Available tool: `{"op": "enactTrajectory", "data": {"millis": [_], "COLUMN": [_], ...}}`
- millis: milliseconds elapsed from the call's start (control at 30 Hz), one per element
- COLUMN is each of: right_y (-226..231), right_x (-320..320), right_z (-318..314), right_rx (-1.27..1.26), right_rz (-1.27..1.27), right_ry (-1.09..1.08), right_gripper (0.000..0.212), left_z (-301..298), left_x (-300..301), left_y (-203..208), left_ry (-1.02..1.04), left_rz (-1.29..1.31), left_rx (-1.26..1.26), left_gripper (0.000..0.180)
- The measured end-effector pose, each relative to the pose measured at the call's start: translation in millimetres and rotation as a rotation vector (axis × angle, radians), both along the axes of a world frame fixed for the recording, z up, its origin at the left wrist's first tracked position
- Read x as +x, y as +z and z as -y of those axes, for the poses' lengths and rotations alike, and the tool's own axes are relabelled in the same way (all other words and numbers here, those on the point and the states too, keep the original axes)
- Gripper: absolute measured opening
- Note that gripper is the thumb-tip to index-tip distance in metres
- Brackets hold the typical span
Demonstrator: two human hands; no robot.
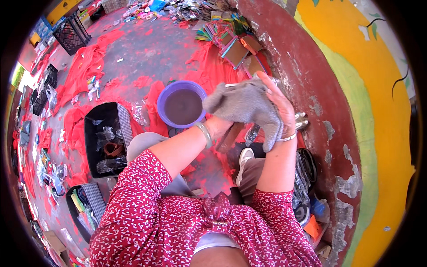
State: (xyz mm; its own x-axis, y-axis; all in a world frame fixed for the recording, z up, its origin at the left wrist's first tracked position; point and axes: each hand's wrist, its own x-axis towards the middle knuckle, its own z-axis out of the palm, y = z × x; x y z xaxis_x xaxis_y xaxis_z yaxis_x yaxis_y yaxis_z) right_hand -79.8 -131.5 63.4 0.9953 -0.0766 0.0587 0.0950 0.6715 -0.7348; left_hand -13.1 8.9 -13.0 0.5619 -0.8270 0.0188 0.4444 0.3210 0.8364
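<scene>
Both my hands are up in front of me with a grey cloth (249,102) between them. The cloth drapes over my left hand (219,126) and hides its fingers; only the back near the wrist shows. My right hand (283,106) is pressed along the cloth's right side, fingers fairly straight and together, and a corner of the cloth hangs past its wrist. A small pale, shiny edge shows behind the cloth, but I cannot tell what it belongs to. Left of the cloth, a purple basin (161,108) of murky grey water sits on the floor.
A black bin with a checked side (123,119) holds plastic-wrapped items at my left; a second bin (94,196) stands nearer. Colourful notebooks (235,52) pile against the peeling red wall (329,98) at right. Red cloth (80,75) and litter spread over the floor. A black crate (71,34) stands far left.
</scene>
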Motion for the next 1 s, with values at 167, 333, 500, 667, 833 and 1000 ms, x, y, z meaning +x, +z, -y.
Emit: {"op": "enactTrajectory", "data": {"millis": [167, 333, 500, 667, 833, 1000], "right_y": [8, 7, -10, -18, -30, -29], "right_x": [-16, -26, -23, -5, -7, -21], "right_z": [28, 35, 48, 34, 52, 71], "right_rx": [-0.202, -0.562, -0.731, -0.586, -0.571, -0.807], "right_rz": [-0.131, -0.31, -0.313, -0.266, -0.415, -0.409], "right_ry": [-0.161, -0.184, -0.318, -0.339, -0.45, -0.693], "right_gripper": [0.046, 0.03, 0.017, 0.017, 0.025, 0.03], "left_z": [-11, -25, -16, -2, -12, -16], "left_x": [13, 18, 17, -11, -18, 6], "left_y": [7, 8, 9, -17, 6, -7], "left_ry": [-0.013, -0.193, -0.122, -0.208, -0.31, -0.061], "left_rz": [-0.236, -0.314, -0.464, -0.446, -0.388, -0.582], "left_rx": [-0.08, -0.277, -0.038, 0.029, 0.184, 0.099], "left_gripper": [0.034, 0.043, 0.044, 0.037, 0.034, 0.032]}}
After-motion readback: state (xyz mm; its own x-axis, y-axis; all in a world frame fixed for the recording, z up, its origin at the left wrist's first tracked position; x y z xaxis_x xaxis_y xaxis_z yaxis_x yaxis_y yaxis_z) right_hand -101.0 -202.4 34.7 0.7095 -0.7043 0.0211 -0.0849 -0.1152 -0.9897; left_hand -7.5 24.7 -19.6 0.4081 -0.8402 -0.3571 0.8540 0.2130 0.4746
